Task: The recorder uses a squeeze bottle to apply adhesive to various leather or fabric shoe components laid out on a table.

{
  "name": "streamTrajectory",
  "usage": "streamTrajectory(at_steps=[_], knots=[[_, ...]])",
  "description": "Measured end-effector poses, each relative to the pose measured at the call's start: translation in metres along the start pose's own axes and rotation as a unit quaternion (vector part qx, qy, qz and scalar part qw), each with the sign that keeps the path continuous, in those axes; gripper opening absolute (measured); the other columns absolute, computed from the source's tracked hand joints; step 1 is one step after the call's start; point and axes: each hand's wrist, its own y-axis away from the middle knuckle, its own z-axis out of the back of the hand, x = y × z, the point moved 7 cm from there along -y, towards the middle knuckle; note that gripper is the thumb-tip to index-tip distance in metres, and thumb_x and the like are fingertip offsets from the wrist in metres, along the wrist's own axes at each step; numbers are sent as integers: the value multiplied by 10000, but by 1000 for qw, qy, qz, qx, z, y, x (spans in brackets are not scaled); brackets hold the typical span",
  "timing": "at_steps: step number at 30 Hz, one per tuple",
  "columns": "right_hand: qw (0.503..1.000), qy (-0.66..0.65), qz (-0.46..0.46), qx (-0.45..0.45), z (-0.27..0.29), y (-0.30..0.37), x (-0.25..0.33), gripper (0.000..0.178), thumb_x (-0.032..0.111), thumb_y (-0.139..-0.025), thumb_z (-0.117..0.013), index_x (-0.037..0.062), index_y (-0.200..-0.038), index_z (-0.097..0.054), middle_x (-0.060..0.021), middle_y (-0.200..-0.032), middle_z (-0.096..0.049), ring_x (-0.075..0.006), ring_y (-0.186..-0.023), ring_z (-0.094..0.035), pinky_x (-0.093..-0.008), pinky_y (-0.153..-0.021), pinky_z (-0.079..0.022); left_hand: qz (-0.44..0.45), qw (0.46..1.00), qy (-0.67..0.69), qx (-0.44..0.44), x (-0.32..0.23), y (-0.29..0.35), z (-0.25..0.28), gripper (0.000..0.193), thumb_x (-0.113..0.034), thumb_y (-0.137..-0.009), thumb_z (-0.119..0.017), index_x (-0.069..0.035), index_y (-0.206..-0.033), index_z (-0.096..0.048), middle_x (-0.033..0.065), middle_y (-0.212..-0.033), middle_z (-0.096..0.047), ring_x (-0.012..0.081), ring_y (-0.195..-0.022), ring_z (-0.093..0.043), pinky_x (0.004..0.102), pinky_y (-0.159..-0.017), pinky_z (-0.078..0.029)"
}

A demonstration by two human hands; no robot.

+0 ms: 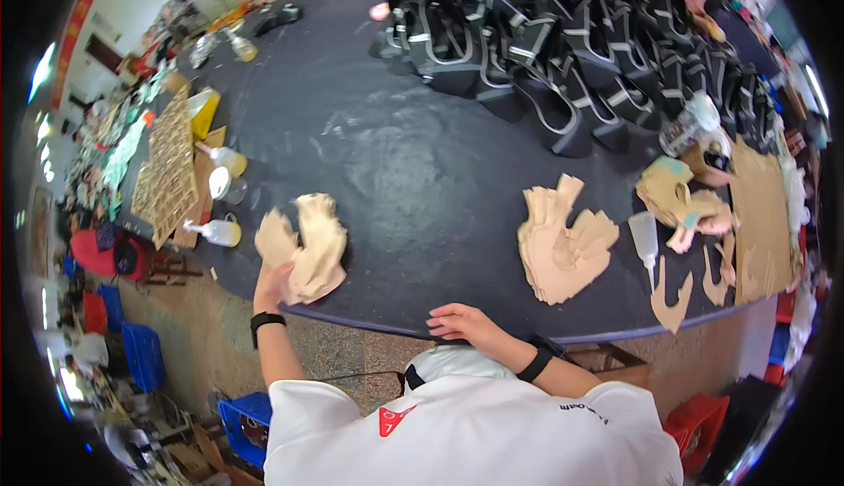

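White shirt (475,442), tan stack (320,248) against left hand (276,283)

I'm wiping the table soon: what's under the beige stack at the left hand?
The dark tabletop shows around the beige stack, which the left hand touches. What lies directly beneath is covered.

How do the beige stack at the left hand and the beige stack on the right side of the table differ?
The left stack has the left hand at its lower left edge; the right stack has no hand on it.
The left stack's two lobes both point mostly away from the person, while the right stack has one lobe pointing away and another toward the right.
Both are beige, layered and forked in outline.
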Motion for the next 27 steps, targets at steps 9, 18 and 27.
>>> streamTrajectory(at_steps=[9,18,27], knots=[[677,218,200,-674,175,152,36,462,171,-719,-680,8,-1078,-440,-113,-994,-485,-178,-919,-503,-285,-725,-451,-126,678,-628,-360,-78,34,-54,957,-252,-578,-770,-7,-1311,-206,229,-1241,-388,338,-1199,-316,442,-949,-323],[755,-125,267,-586,240,98,22,491,84,-668,-701,-96,-1056,-461,-147,-992,-563,-224,-857,-581,-316,-715,-475,-346,829,-283,337,28,137,-449,414,-155,-751,-618,-125,-1150,-515,152,-1273,-389,283,-1186,-355,404,-980,-278],[772,-161,332,-518,207,107,70,414,62,-645,-666,-26,-1022,-520,-122,-950,-593,-216,-825,-596,-314,-695,-476,-229,821,-443,280,48,166,-490,421,-360,-865,-400,-182,-1244,-449,143,-1405,-195,481,-1259,39,572,-984,58]])
